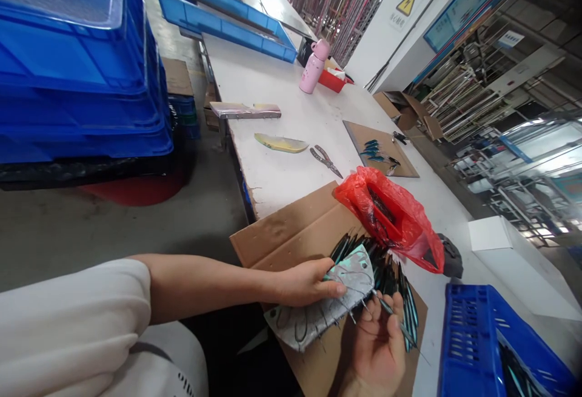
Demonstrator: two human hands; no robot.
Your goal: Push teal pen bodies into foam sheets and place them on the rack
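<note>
Plainly, the left hand (309, 282) is closed on the plate (325, 310), thumb pressed flat on its upper face and the other fingers bent round the far edge, their tips out of sight. From a white sleeve (77, 330), the left forearm (200, 285) reaches across from the left, nearly level, with the wrist almost straight. The plate is grey with green patches and slants over the cardboard (291, 221), its near end lower; wire hooks (300, 327) lie across its face and jut past its lower edge.

Below and to the right, the right hand (377, 342) is turned palm up, its fingers curled, pinching 1 slim dark piece (408, 335) between thumb and fingertips. The piece tilts, its upper end close to the plate's edge; whether it touches a hook I cannot tell. The 2 hands are near each other but apart.

Behind the plate, a heap of similar pieces (411, 306) lies fanned on the cardboard, beside the open red bag (404, 203). Farther along the white table (309, 124) are pliers (326, 160), a yellow curved strip (280, 143) and a pink bottle (314, 70). A blue crate (470, 336) stands right of the cardboard.
</note>
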